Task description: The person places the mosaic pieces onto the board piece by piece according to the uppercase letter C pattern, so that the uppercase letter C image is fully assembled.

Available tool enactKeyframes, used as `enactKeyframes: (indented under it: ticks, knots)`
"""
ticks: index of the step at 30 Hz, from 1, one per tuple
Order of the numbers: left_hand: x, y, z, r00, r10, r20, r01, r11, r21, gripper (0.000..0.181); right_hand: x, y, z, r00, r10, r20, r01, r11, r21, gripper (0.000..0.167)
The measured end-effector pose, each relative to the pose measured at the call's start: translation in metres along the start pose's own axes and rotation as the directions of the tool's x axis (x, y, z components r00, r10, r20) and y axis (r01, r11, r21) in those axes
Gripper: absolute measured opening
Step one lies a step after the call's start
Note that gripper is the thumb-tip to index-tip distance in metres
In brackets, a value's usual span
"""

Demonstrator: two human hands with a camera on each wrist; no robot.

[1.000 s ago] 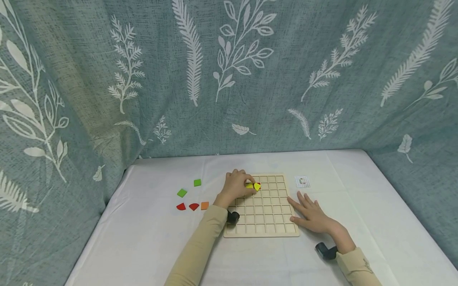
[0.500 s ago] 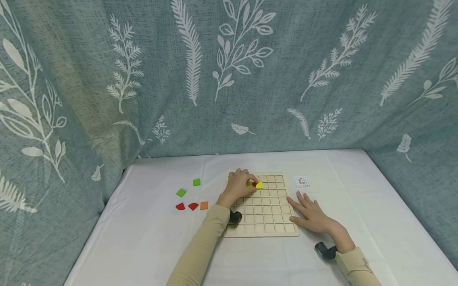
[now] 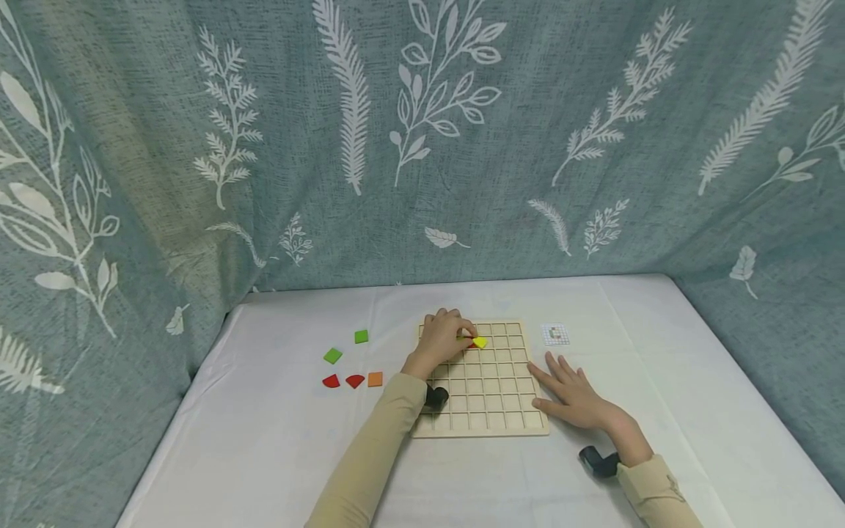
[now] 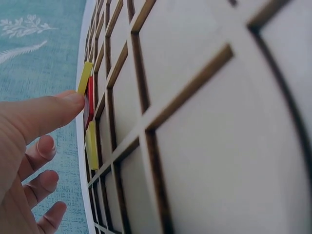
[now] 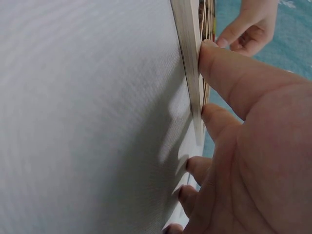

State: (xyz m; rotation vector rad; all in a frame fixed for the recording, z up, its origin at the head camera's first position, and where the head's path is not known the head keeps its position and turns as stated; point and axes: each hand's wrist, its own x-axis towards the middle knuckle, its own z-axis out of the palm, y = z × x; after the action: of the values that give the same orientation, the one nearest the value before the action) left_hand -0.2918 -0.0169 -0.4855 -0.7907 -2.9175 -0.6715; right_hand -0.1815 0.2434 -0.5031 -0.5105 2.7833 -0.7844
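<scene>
My left hand (image 3: 444,341) is over the upper part of a wooden grid board (image 3: 485,402), pinching a yellow tile (image 3: 480,342) between thumb and index finger. The left wrist view has this tile tilted at the thumb tip, its full outline hidden. Just under it is a red tile (image 4: 89,103), and a second yellow tile (image 4: 91,146) lies beside the red one in the grid. My right hand (image 3: 577,400) is spread flat at the board's right edge. Its thumb and index fingertip touch the wooden rim (image 5: 189,48); the other fingers rest on the white cloth.
Left of the board lie two green squares (image 3: 361,336) (image 3: 333,356), two red quarter-round tiles (image 3: 331,381) (image 3: 355,381) and an orange square (image 3: 375,379). A small printed grid card (image 3: 555,334) is at the board's upper right. A patterned curtain (image 3: 396,147) hangs behind the table.
My left hand has shifted slightly right, and the yellow tile in its fingers has turned and moved a little right over the red one. My right hand stays in place.
</scene>
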Motion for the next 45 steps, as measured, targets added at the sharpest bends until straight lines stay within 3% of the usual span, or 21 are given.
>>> enactKeyframes:
  ticks: [11, 20, 32, 45]
  knots:
    - [0.004, 0.003, 0.002, 0.999, -0.027, -0.027, 0.027, 1.0, 0.01, 0.009, -0.003, -0.005, -0.004, 1.0, -0.003, -0.006, 0.003, 1.0, -0.007, 0.064]
    - [-0.002, 0.009, 0.002, 0.997, -0.053, -0.053, 0.054, 0.998, 0.017, 0.017, -0.003, -0.004, -0.003, 1.0, 0.002, -0.009, -0.002, 1.0, -0.019, 0.066]
    - [-0.005, 0.019, 0.003, 0.998, -0.051, -0.023, 0.052, 0.997, 0.058, 0.031, -0.003, -0.005, -0.003, 1.0, 0.011, 0.003, -0.011, 1.0, -0.017, 0.066]
    - [0.0, 0.023, 0.004, 0.999, -0.045, 0.0, 0.044, 0.996, 0.083, 0.023, -0.004, -0.005, -0.003, 1.0, 0.005, -0.009, -0.005, 1.0, -0.025, 0.065]
